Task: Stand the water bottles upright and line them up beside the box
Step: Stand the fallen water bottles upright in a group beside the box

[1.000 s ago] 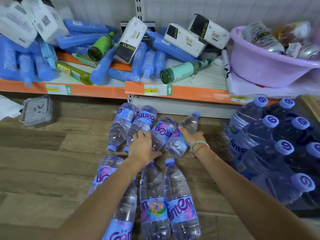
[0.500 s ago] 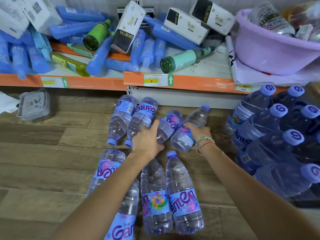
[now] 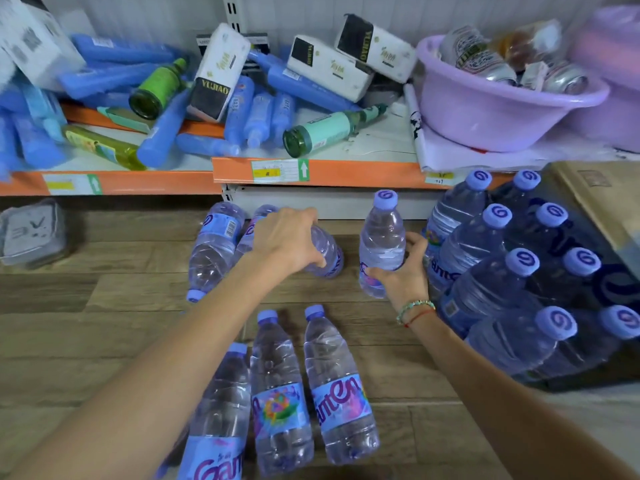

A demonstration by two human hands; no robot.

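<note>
On the wooden floor (image 3: 104, 341), the right hand (image 3: 403, 271) grips an upright clear plastic water bottle (image 3: 381, 244) — the left hand (image 3: 287, 239) clasps a lying one (image 3: 327, 256).

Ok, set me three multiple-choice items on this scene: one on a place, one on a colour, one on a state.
1. Where is the purple basin?
A. on the shelf
B. on the floor
C. on the cardboard box

2. What colour is the cap of the bottle in the right hand?
A. red
B. light purple
C. green

3. How is the bottle in the right hand placed?
A. lying flat
B. upside down
C. upright

Answers:
1. A, the basin sits on the shelf above the orange edge.
2. B, its cap matches the light purple caps of the bottle pack.
3. C, the cap points up while the three bottles nearest the camera lie flat on the floor.
</note>
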